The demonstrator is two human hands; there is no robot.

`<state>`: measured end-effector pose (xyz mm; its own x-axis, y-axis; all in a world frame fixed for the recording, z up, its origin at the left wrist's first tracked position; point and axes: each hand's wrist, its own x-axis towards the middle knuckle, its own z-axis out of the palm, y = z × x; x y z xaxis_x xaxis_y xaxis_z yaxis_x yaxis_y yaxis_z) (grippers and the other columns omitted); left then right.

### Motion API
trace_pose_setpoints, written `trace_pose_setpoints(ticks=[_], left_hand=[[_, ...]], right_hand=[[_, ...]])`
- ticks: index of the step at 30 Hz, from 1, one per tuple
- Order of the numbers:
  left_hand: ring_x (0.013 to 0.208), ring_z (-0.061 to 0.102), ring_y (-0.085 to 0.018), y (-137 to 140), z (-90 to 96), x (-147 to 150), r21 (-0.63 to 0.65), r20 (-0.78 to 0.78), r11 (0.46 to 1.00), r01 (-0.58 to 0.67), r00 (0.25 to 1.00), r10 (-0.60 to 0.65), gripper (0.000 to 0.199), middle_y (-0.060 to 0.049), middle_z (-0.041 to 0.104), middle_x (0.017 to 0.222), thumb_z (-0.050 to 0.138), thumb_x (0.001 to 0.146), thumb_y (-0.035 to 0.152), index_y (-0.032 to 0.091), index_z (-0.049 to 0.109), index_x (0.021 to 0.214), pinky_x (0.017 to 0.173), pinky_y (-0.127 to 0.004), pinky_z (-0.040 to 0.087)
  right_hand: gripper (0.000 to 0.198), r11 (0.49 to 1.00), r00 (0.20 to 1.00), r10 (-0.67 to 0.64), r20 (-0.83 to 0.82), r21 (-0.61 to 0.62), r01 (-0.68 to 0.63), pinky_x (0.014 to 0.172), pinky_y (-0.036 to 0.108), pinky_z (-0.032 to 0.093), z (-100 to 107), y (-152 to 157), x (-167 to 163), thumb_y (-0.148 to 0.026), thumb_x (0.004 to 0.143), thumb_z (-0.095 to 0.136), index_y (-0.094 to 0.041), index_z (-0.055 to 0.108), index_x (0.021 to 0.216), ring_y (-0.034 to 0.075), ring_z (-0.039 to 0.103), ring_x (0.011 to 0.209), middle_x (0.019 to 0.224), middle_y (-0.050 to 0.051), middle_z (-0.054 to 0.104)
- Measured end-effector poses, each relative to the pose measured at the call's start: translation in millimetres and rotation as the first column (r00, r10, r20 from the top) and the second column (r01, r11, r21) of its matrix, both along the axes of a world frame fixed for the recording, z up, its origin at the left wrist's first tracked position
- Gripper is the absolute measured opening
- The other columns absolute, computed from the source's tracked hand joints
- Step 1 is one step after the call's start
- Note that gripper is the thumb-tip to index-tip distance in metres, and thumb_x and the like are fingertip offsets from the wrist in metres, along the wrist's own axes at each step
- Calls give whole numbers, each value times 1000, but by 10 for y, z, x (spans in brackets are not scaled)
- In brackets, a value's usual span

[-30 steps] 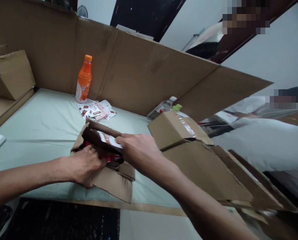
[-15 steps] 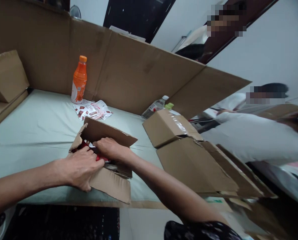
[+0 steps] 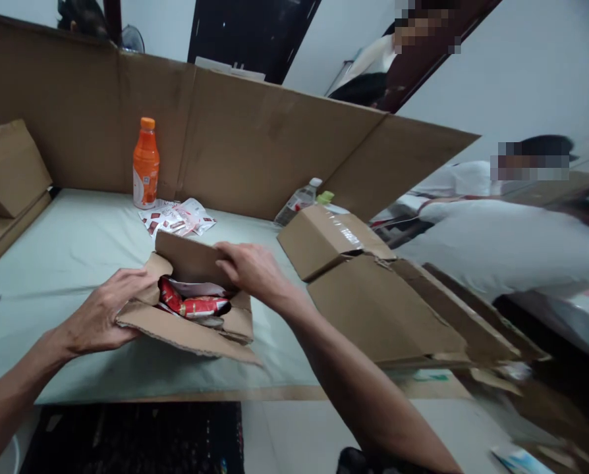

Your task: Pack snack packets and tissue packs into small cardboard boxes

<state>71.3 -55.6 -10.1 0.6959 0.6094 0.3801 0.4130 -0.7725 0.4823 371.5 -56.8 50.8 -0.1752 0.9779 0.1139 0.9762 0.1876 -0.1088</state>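
On the table, from left to right:
Far left: a closed cardboard box sits at the table's edge against the cardboard wall.
Left hand: fingers curled around the left flap of the small open box, gripping it.
Small open box: near the front edge of the table, between the 2 hands, flaps raised.
Contents: red packets lie inside the box.
Behind the box: an orange bottle stands upright by the wall, with loose sachets just beside it.
Right hand: closed on the rear flap, thumb and fingers pinching its top edge.
Right side: a taped box rests on flattened cardboard; a clear bottle lies behind it.
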Motion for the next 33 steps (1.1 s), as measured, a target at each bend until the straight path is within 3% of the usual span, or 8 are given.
trace_pose_setpoints(ticks=[3,6,11,16,23,26,29,33], left_hand=[[116,67,-28,81,43,75,-38,3,998,-52,999,53,55,-11,73,121,63,92,35,21,52,144,102,-49,58],[108,69,-25,129,50,160,2,72,978,-210,975,209,54,-9,71,116,60,96,41,19,51,144,102,-45,57],[131,59,-31,214,-94,221,60,80,953,-295,954,290,46,-13,55,143,53,99,43,22,57,140,111,-49,52],[129,61,-33,399,-256,179,70,84,981,-182,981,176,32,-6,64,138,45,103,44,33,68,123,108,-56,53],[127,61,-37,451,-269,338,50,186,944,-325,932,311,36,-9,59,140,47,101,52,29,66,121,109,-64,51],[117,67,-35,450,-302,408,-53,196,908,-415,887,417,53,-13,42,157,48,98,60,26,56,139,103,-61,57],[118,67,-35,492,-505,458,-114,154,911,-397,899,411,59,-15,39,160,48,98,61,25,52,144,92,-54,63],[132,58,-39,583,-987,541,-62,46,915,-398,915,401,53,-17,43,156,53,95,52,23,57,138,79,-46,66]], right_hand=[[24,993,983,-10,-185,-114,-11,76,29,45,-1,19,72,-26,98,55,-18,75,109,20,68,86,95,6,78],[44,977,928,131,-349,-111,-180,79,31,48,-91,-242,132,-40,107,39,-18,77,97,20,69,88,97,7,79],[57,947,911,316,-265,27,-321,117,51,36,-432,-683,192,-58,101,50,-18,63,140,31,49,143,151,17,58],[102,926,925,364,-109,-63,-372,123,64,22,-584,-463,341,-70,77,78,-22,42,160,42,20,157,170,20,29],[83,921,899,367,-240,-43,-387,122,52,31,-613,-219,461,-54,84,78,-27,48,156,33,32,153,169,17,32],[82,955,923,264,-279,-58,-291,123,52,29,-651,-275,698,-52,84,78,-24,49,155,32,32,153,168,17,32],[81,997,974,0,-226,-79,-18,122,52,30,-671,-230,1101,-48,84,77,-22,49,155,33,34,152,167,18,35],[75,895,892,-447,-69,-53,444,113,55,40,-634,90,1609,-46,88,69,-24,47,155,37,37,149,165,17,38]])
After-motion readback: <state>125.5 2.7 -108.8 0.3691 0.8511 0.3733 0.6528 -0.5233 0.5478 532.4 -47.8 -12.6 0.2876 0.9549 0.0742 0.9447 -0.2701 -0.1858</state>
